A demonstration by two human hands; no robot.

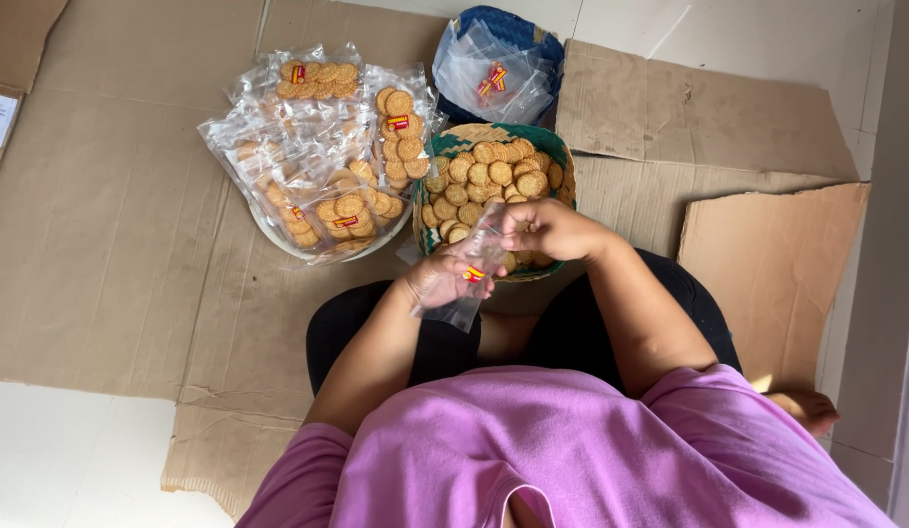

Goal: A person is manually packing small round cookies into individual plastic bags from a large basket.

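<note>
On the floor (64,460), pale tile shows at the lower left and along the top right, and flattened brown cardboard sheets (112,215) cover most of the remainder. One loose cardboard piece (767,274) lies to the person's right, overlapping another. The person sits on the cardboard, wearing a purple shirt and dark trousers, with a bare foot (811,409) visible at the right edge.

Directly ahead of the knees stands a woven basket (562,166) with a green-patterned rim, filled with round golden biscuits (489,176). Just beside it, to the left, a round tray (279,240) carries a heap of sealed clear packets of biscuits (318,147), each with a small red and yellow label. Behind the basket sits a blue bag (518,29) holding empty clear pouches (489,78).

A clear plastic pouch (474,269) is held over the near rim of the basket. Its long axis runs diagonally, the upper end pointing up and right towards the basket, the lower end hanging down and left over the lap. The left hand (437,279) grips the pouch around its middle, fingers curled closed. The right hand (547,227) pinches the pouch at its upper end, fingers bunched; whether it also holds a biscuit cannot be determined.
</note>
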